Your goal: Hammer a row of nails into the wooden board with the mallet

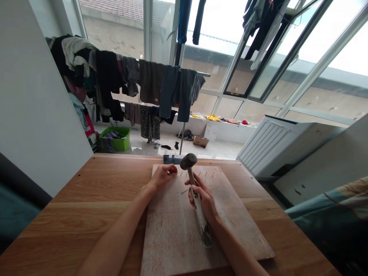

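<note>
My right hand (pixel 203 195) is wrapped round the worn wooden handle of a hammer (pixel 198 209). Its dark, blunt head is raised above the far part of a pale wooden board (pixel 169 237). At the board's far left, my left hand (pixel 164 175) is closed in a pinch, fingertips low over the wood; what they hold is too small to make out. Just right of those fingertips, several thin nails (pixel 213 174) stand in a row in the board. A loose nail (pixel 184 191) lies on the board beside my right hand.
The board lies on a wood-grain table (pixel 94 214). A dark flat object (pixel 172 159), perhaps a phone, rests at the table's far edge. Beyond are a loaded clothes rack (pixel 151 81), a green basket (pixel 122 142) and windows. A white ribbed cabinet (pixel 263 142) stands at the right.
</note>
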{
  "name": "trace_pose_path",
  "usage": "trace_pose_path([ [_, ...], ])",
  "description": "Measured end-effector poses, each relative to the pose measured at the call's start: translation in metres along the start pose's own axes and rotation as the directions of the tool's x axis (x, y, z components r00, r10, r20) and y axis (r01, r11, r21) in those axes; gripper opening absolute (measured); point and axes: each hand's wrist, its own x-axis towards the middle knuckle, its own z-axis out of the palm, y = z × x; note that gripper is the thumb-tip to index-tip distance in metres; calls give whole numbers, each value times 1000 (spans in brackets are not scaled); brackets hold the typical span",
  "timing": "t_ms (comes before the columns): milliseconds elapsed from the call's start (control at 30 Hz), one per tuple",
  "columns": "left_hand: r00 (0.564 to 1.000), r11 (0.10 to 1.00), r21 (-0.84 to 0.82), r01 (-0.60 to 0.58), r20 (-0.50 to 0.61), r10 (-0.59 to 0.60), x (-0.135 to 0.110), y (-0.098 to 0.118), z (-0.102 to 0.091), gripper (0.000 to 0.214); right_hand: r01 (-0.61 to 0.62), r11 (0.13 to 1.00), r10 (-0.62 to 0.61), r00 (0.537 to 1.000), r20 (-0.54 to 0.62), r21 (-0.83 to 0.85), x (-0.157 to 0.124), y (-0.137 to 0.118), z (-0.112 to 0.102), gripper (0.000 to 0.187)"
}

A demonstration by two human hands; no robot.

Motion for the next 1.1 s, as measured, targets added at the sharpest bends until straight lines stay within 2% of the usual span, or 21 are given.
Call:
trace_pose_path([
  [233, 999, 999, 49, 14, -31, -13, -1, -1, 2, 6, 35, 999, -32, 996, 81, -30, -5, -1, 4, 43],
  [400, 999, 1000, -6, 19, -30, -19, 0, 2, 2, 7, 34, 998, -28, 995, 97, -60, -8, -3, 6, 42],
  [533, 1000, 999, -39, 26, -15, -27, 0, 3, 1, 15, 0, 996, 11, 993, 117, -92, -8, -3, 6, 43],
  [900, 1000, 1000, -23, 5, -20, -5, 0, 0, 2, 15, 15, 992, -1, 994, 107, -122, -8, -1, 4, 47],
  [1000, 1000, 1000, -16, -2, 14, 3, 0, 0, 0, 18, 1, 991, 15, 993, 118, -137, -9, -1, 4, 48],
  [1100, 1000, 997, 83, -8, 24, 6, 1, 8, -9, 24, 48, 992, -40, 997, 66, -120, -9, -1, 4, 48],
])
